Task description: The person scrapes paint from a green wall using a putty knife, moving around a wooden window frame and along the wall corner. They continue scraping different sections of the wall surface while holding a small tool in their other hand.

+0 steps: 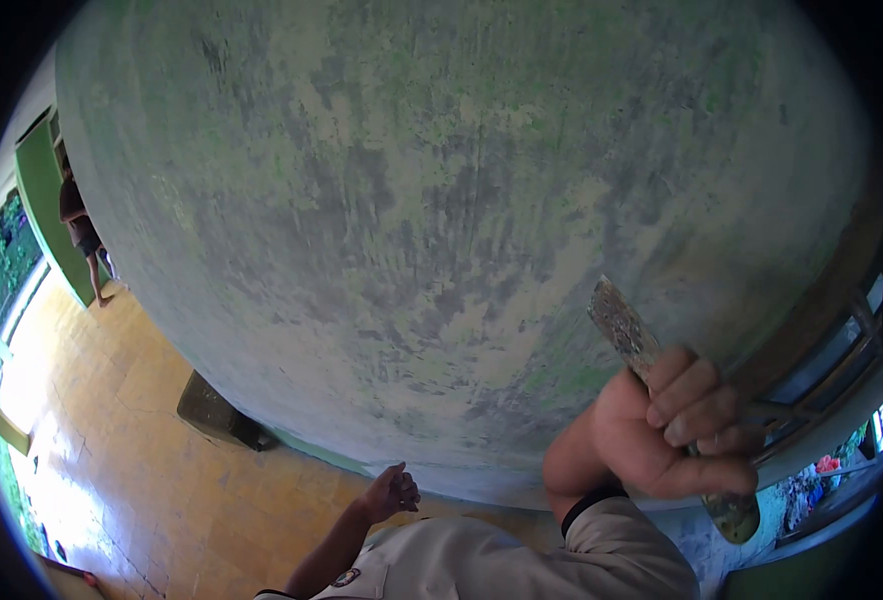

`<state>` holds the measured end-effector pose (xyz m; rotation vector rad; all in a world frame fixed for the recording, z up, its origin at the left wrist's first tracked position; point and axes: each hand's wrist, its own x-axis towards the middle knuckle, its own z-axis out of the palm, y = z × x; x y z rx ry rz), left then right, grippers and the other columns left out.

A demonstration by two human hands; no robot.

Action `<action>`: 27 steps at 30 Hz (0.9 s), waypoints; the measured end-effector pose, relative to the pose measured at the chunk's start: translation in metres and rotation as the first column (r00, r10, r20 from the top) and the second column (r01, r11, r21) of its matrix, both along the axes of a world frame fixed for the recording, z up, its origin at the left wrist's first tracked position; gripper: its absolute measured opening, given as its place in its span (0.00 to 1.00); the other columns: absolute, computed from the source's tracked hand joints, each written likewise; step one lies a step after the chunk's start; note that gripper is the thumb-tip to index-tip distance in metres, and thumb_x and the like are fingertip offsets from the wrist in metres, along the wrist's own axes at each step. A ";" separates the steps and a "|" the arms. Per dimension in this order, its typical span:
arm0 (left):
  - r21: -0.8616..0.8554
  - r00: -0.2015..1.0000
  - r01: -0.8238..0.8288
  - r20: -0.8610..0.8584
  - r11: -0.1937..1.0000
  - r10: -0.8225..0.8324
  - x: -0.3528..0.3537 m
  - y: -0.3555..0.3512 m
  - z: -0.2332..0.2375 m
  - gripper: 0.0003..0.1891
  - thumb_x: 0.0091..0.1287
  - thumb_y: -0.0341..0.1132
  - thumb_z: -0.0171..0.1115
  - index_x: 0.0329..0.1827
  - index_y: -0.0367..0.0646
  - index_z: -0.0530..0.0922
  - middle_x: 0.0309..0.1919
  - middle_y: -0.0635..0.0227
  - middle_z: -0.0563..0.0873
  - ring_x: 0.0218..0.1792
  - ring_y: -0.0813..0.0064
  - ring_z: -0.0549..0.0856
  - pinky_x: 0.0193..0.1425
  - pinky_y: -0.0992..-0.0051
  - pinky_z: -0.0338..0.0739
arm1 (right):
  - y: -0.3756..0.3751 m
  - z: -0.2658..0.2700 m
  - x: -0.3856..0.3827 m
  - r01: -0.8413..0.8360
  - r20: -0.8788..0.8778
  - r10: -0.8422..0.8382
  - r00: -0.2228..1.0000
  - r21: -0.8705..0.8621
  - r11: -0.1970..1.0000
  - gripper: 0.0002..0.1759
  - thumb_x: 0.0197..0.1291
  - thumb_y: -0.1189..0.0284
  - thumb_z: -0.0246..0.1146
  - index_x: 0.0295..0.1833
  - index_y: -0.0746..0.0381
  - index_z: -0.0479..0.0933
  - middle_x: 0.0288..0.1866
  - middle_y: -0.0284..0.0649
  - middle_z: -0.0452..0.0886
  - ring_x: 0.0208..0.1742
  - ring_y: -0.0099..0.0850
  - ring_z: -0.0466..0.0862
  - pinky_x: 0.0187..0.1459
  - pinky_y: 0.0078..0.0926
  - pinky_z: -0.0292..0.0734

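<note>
My right hand [677, 425] is raised near the wall at the right, its fingers wrapped round a scraper [626, 322] with a flat, stained blade. The blade points up and left, and the handle's rounded end shows below the fist. Patches of green, grey and whitish coating cover the wall [442, 220]. Whether the blade touches it I cannot tell. Low in the middle, my left hand [393, 491] is beside my body, near the wall's foot, with its fingers curled; what it holds, if anything, is too small to make out.
On the tiled floor [242, 510], a dark box-like object [220, 412] stands against the wall. A person [82, 225] is at the far left beside a green pillar [47, 200]. A framed window [822, 370] lies at the right edge.
</note>
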<state>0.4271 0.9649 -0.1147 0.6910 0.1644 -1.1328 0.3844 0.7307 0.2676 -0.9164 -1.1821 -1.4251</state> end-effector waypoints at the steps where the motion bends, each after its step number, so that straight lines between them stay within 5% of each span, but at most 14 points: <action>1: -0.027 1.000 0.021 0.007 0.999 -0.021 0.006 0.007 0.000 0.22 0.68 0.53 0.49 0.21 0.47 0.67 0.23 0.67 0.72 0.34 0.63 0.79 0.39 0.62 0.78 | 0.001 0.002 0.006 -0.019 0.012 0.019 1.000 0.015 1.000 0.21 0.69 0.50 0.44 0.34 0.56 0.64 0.20 0.28 0.63 0.21 0.21 0.59 0.26 0.21 0.54; 4: 0.007 0.998 0.045 0.047 0.999 -0.046 0.019 0.026 0.014 0.22 0.67 0.53 0.49 0.21 0.47 0.67 0.23 0.67 0.72 0.35 0.62 0.79 0.39 0.62 0.78 | 0.001 0.000 0.029 0.072 -0.029 -0.071 0.997 0.015 0.997 0.17 0.68 0.55 0.51 0.34 0.56 0.62 0.19 0.29 0.62 0.19 0.21 0.59 0.21 0.21 0.53; 8: 0.028 0.995 0.065 0.080 0.997 -0.067 0.022 0.053 0.020 0.23 0.67 0.54 0.49 0.20 0.47 0.67 0.22 0.67 0.72 0.34 0.62 0.79 0.40 0.62 0.78 | 0.023 -0.015 0.016 0.030 -0.112 -0.032 0.993 -0.019 0.999 0.18 0.70 0.53 0.45 0.34 0.55 0.63 0.19 0.29 0.58 0.20 0.21 0.57 0.24 0.21 0.52; 11: 0.086 0.996 0.058 0.057 0.995 -0.063 0.018 0.070 0.013 0.26 0.68 0.57 0.47 0.19 0.46 0.67 0.22 0.66 0.72 0.34 0.62 0.78 0.39 0.63 0.77 | 0.047 -0.056 0.012 -0.167 -0.460 0.139 0.877 -0.020 0.986 0.23 0.60 0.51 0.60 0.36 0.58 0.61 0.16 0.30 0.59 0.17 0.20 0.58 0.20 0.20 0.54; 12: 0.032 0.992 0.106 0.065 0.994 -0.108 0.016 0.077 0.006 0.28 0.68 0.59 0.44 0.18 0.45 0.68 0.21 0.66 0.72 0.32 0.63 0.78 0.39 0.65 0.76 | 0.057 -0.077 0.012 -0.209 -0.577 0.147 0.803 -0.041 0.977 0.27 0.56 0.48 0.63 0.37 0.58 0.62 0.16 0.30 0.59 0.17 0.19 0.59 0.20 0.20 0.54; 14: -0.022 0.988 0.142 0.071 0.990 -0.140 0.009 0.093 -0.003 0.30 0.68 0.62 0.42 0.18 0.45 0.68 0.20 0.65 0.72 0.30 0.64 0.77 0.39 0.66 0.75 | 0.076 -0.129 0.006 -0.189 -0.869 0.185 0.459 0.108 0.976 0.32 0.49 0.43 0.67 0.37 0.59 0.62 0.17 0.30 0.61 0.18 0.18 0.61 0.19 0.18 0.55; 17: -0.145 0.973 0.211 0.122 0.967 -0.194 0.001 0.115 -0.007 0.33 0.69 0.62 0.36 0.18 0.42 0.68 0.19 0.65 0.73 0.29 0.63 0.79 0.48 0.63 0.74 | 0.098 -0.219 -0.001 -0.187 -0.979 0.176 0.099 0.156 0.970 0.24 0.58 0.52 0.64 0.41 0.59 0.64 0.20 0.30 0.66 0.19 0.18 0.66 0.20 0.17 0.61; 19: -0.068 0.958 0.234 0.186 0.970 -0.218 -0.009 0.131 -0.013 0.33 0.71 0.59 0.35 0.16 0.43 0.69 0.14 0.66 0.71 0.20 0.69 0.73 0.44 0.68 0.73 | 0.115 -0.248 -0.017 -0.139 -0.968 -0.070 -0.242 -0.037 0.990 0.12 0.62 0.64 0.60 0.38 0.61 0.69 0.20 0.32 0.69 0.21 0.19 0.69 0.24 0.20 0.66; 20: -0.073 0.964 0.218 0.174 0.973 -0.202 -0.013 0.138 -0.019 0.33 0.71 0.59 0.35 0.16 0.43 0.69 0.14 0.66 0.71 0.20 0.69 0.73 0.44 0.68 0.73 | 0.119 -0.261 -0.024 -0.217 -0.934 -0.218 -0.284 -0.159 0.963 0.12 0.60 0.64 0.62 0.37 0.61 0.70 0.22 0.32 0.69 0.24 0.20 0.71 0.27 0.22 0.67; 22: 0.041 0.927 0.288 0.237 0.957 -0.289 -0.024 0.151 -0.024 0.32 0.72 0.55 0.37 0.19 0.41 0.74 0.14 0.67 0.72 0.18 0.72 0.72 0.42 0.72 0.74 | 0.129 -0.289 -0.035 -0.314 -0.873 -0.364 -0.324 -0.264 0.912 0.13 0.58 0.64 0.65 0.36 0.62 0.72 0.23 0.33 0.70 0.26 0.21 0.72 0.30 0.23 0.68; 24: 0.162 0.943 0.246 0.189 0.956 -0.274 -0.041 0.160 -0.004 0.30 0.72 0.54 0.39 0.22 0.39 0.76 0.15 0.67 0.74 0.18 0.74 0.73 0.41 0.74 0.74 | 0.139 -0.304 -0.043 -0.396 -0.746 -0.665 -0.050 -0.596 0.698 0.14 0.54 0.66 0.68 0.39 0.63 0.75 0.28 0.36 0.72 0.31 0.25 0.75 0.36 0.25 0.70; 25: 0.284 0.951 0.215 0.156 0.934 -0.266 -0.049 0.163 0.005 0.30 0.72 0.54 0.40 0.26 0.38 0.79 0.16 0.67 0.75 0.18 0.76 0.73 0.39 0.77 0.74 | 0.146 -0.304 -0.045 -0.407 -0.743 -0.668 -0.044 -0.597 0.692 0.14 0.54 0.66 0.68 0.39 0.63 0.75 0.28 0.36 0.72 0.31 0.25 0.75 0.36 0.25 0.70; 27: 0.250 0.955 0.200 0.168 0.947 -0.246 -0.063 0.169 0.001 0.29 0.72 0.54 0.41 0.31 0.37 0.80 0.19 0.67 0.77 0.19 0.77 0.73 0.38 0.79 0.73 | 0.164 -0.287 -0.046 -0.472 -0.757 -0.654 -0.013 -0.571 0.671 0.15 0.51 0.63 0.68 0.39 0.62 0.78 0.35 0.43 0.74 0.34 0.36 0.77 0.38 0.30 0.71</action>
